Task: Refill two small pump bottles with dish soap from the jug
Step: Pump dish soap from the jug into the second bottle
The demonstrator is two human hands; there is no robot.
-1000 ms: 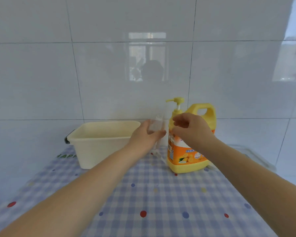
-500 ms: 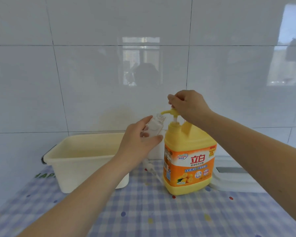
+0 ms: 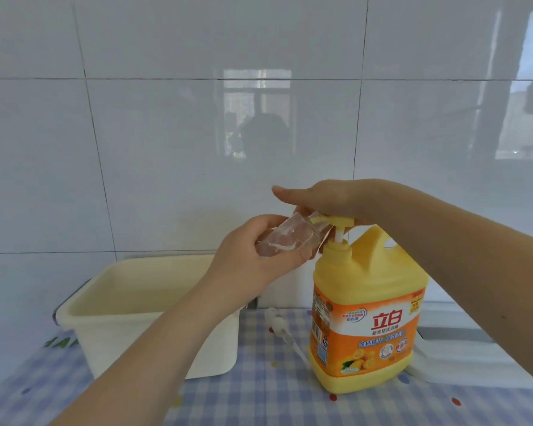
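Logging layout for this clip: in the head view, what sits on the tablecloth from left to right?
Cream tub → loose pump head lying flat → yellow soap jug → white lidded container.

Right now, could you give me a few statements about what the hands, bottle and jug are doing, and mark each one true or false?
1. The left hand holds a clear small bottle tilted toward the jug's spout. True.
2. The right hand grips the jug's handle. False: it lies flat on top of the pump head.
3. The jug stands upright on the checked cloth. True.
4. The tub sits to the right of the jug. False: it is on the left.
5. A loose white pump lies on the cloth beside the jug. True.
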